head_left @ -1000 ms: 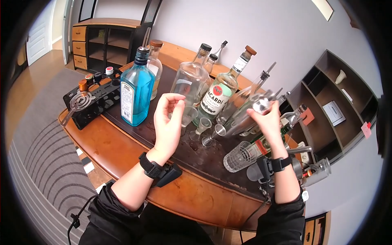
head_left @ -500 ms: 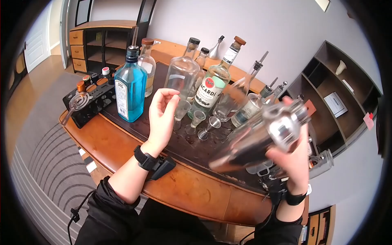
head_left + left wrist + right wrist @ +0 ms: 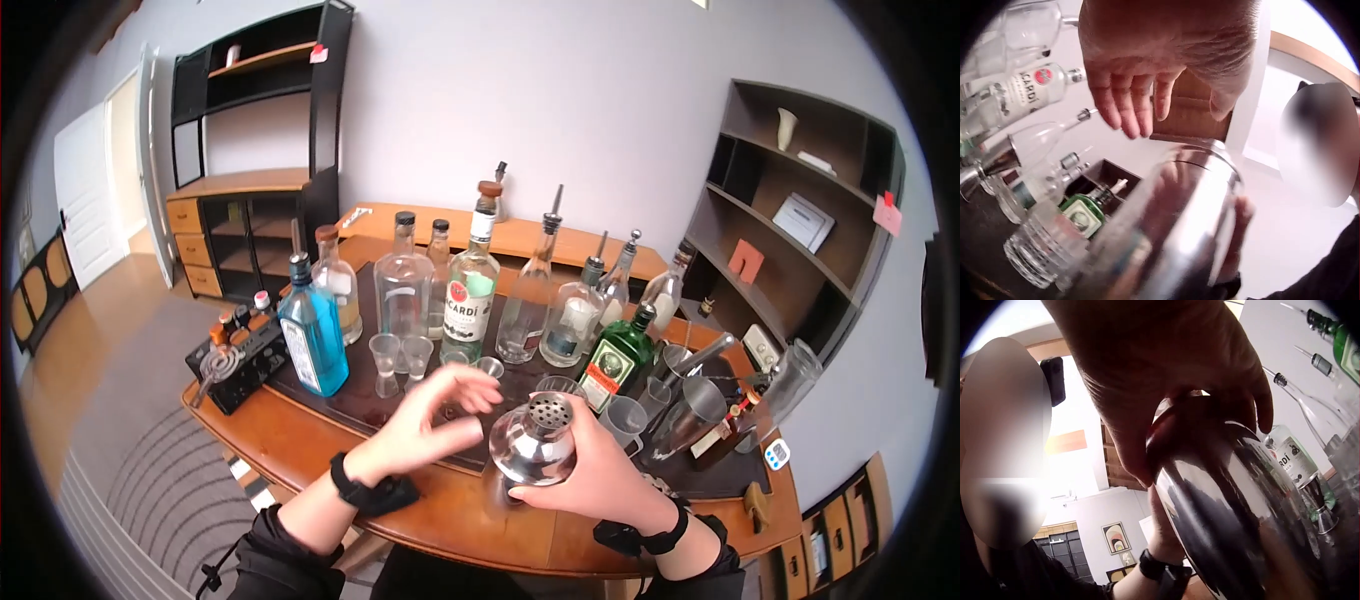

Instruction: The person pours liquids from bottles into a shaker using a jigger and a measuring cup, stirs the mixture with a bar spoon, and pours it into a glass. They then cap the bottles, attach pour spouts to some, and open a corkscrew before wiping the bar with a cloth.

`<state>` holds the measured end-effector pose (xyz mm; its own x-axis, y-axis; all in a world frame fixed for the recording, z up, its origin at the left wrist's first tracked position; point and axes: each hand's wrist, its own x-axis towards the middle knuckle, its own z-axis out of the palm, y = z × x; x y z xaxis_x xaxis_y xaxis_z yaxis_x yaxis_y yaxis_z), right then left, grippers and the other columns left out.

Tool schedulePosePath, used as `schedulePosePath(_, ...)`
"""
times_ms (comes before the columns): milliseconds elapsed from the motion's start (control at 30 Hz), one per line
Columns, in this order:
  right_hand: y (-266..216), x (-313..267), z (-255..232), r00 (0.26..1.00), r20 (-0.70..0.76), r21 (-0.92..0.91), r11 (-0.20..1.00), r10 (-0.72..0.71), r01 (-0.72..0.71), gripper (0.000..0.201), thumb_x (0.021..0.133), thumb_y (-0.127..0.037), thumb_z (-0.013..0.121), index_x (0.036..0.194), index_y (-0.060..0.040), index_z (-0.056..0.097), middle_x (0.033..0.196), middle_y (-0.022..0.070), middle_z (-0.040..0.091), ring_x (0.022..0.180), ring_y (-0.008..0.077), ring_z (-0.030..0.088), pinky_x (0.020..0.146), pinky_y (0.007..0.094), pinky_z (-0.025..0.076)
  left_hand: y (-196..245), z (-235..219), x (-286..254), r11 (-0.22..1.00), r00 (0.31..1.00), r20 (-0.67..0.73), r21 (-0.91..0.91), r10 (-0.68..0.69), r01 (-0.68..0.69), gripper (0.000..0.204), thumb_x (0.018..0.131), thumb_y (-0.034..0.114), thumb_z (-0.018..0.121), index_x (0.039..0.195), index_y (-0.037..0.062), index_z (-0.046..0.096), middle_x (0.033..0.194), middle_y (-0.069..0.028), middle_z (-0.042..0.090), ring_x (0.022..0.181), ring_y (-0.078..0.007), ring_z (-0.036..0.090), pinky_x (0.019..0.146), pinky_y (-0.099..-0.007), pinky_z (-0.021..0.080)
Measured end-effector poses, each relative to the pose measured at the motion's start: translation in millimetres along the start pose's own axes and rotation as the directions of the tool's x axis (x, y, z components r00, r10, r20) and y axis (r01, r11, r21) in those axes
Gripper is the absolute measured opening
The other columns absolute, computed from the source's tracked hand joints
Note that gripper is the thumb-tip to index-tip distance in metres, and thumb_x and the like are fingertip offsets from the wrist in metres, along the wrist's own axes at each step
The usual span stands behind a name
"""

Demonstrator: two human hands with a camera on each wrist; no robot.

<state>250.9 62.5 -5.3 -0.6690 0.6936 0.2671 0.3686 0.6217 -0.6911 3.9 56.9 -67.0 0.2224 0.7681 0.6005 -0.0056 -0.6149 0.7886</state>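
A shiny metal cocktail shaker stands upright low in front of me, its perforated strainer top facing up without a cap. My right hand grips it around the shoulder, thumb on the near side. To its left my left hand hovers with loosely bent fingers, holding nothing. The left wrist view shows those fingers apart from the shaker's top. In the right wrist view the palm covers the upper part of the shaker. Liquid inside is hidden by the metal.
Behind the hands stand a blue bottle, a Bacardi bottle, a green bottle and several clear ones. Small glasses sit before them. A black caddy is at left; metal tins crowd the right of the leather-topped desk.
My right hand has brought the shaker from among the bottles at right toward me, turning it from tilted to upright. My left hand has come in toward it. The head view has shifted.
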Motion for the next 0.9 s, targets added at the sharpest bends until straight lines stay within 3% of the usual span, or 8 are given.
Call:
schedulePosePath(133, 1, -6, 1, 0.991, -0.125, -0.092, 0.995, -0.043, 0.032, 0.089, 0.065, -0.034, 0.086, 0.132, 0.0012, 0.04, 0.124, 0.0189, 0.053, 0.112, 0.0343, 0.058, 0.094, 0.0406, 0.048, 32, 28, -15, 0.981, 0.967, 0.237, 0.189, -0.091, 0.046, 0.116, 0.069, 0.024, 0.089, 0.152, 0.0027, 0.012, 0.151, -0.0237, 0.029, 0.139, -0.0332, 0.036, 0.115, -0.0442, 0.03)
schedulePosePath(200, 3, -8, 8, 0.954, -0.24, -0.188, 0.972, -0.182, 0.138, 0.082, 0.065, -0.035, 0.085, 0.126, 0.0008, 0.042, 0.114, 0.0178, 0.058, 0.101, 0.036, 0.062, 0.086, 0.0434, 0.051, 34, 45, -25, 0.958, 0.975, 0.183, 0.276, -0.127, 0.073, 0.125, 0.068, 0.022, 0.09, 0.152, 0.0043, -0.001, 0.151, -0.0261, 0.025, 0.14, -0.0343, 0.033, 0.116, -0.0456, 0.028)
schedulePosePath(300, 3, -8, 15, 0.947, -0.252, -0.132, 0.976, -0.2, 0.171, 0.076, 0.067, -0.035, 0.083, 0.123, -0.0002, 0.044, 0.097, 0.0122, 0.063, 0.091, 0.032, 0.064, 0.08, 0.0428, 0.051, 23, 74, -36, 0.959, 0.99, 0.065, 0.263, -0.129, 0.108, 0.135, 0.066, 0.018, 0.091, 0.151, 0.0056, -0.013, 0.148, -0.0248, 0.027, 0.14, -0.0329, 0.032, 0.115, -0.0465, 0.027)
schedulePosePath(400, 8, -9, 20, 0.918, -0.277, -0.157, 0.956, -0.284, 0.248, 0.076, 0.066, -0.033, 0.082, 0.123, 0.0005, 0.044, 0.097, 0.0123, 0.062, 0.092, 0.0323, 0.063, 0.082, 0.0429, 0.05, 1, 100, -46, 0.959, 0.982, -0.17, 0.253, -0.086, 0.128, 0.135, 0.063, 0.019, 0.092, 0.15, 0.0053, -0.009, 0.144, -0.0219, 0.034, 0.134, -0.031, 0.04, 0.112, -0.0448, 0.033)
schedulePosePath(500, 9, -13, 18, 0.901, -0.295, -0.161, 0.946, -0.317, 0.28, 0.076, 0.066, -0.032, 0.081, 0.123, 0.0018, 0.044, 0.096, 0.0115, 0.061, 0.092, 0.0326, 0.062, 0.084, 0.043, 0.049, -12, 111, -49, 0.981, 0.947, -0.31, 0.141, -0.088, 0.137, 0.12, 0.06, 0.021, 0.092, 0.146, 0.0033, 0.011, 0.138, -0.018, 0.041, 0.126, -0.0263, 0.047, 0.106, -0.0418, 0.04)
schedulePosePath(633, 14, -21, 19, 0.911, -0.255, -0.083, 0.946, -0.323, 0.312, 0.083, 0.062, -0.03, 0.085, 0.127, 0.0, 0.043, 0.107, 0.0179, 0.057, 0.099, 0.0329, 0.061, 0.086, 0.0424, 0.05, -13, 109, -55, 0.964, 0.952, -0.277, 0.187, -0.133, 0.189, 0.111, 0.056, 0.023, 0.093, 0.139, 0.0025, 0.022, 0.132, -0.0158, 0.045, 0.121, -0.0238, 0.049, 0.102, -0.0407, 0.042)
schedulePosePath(700, 14, -26, 16, 0.915, -0.248, -0.047, 0.948, -0.317, 0.316, 0.083, 0.063, -0.03, 0.085, 0.126, 0.0005, 0.043, 0.108, 0.0188, 0.056, 0.099, 0.0338, 0.06, 0.086, 0.0426, 0.05, -4, 112, -58, 0.969, 0.935, -0.288, 0.073, -0.205, 0.235, 0.105, 0.054, 0.023, 0.093, 0.134, 0.002, 0.028, 0.128, -0.0138, 0.047, 0.117, -0.0223, 0.051, 0.1, -0.0396, 0.043)
schedulePosePath(900, 9, -29, 16, 0.922, -0.214, 0.061, 0.938, -0.322, 0.342, 0.084, 0.064, -0.031, 0.086, 0.127, 0.0005, 0.041, 0.109, 0.0194, 0.055, 0.1, 0.0368, 0.059, 0.086, 0.043, 0.049, 15, 106, -65, 0.96, 0.935, -0.241, 0.032, -0.261, 0.277, 0.103, 0.053, 0.019, 0.09, 0.134, 0.0023, 0.027, 0.125, -0.0122, 0.047, 0.114, -0.0212, 0.052, 0.098, -0.0387, 0.044)
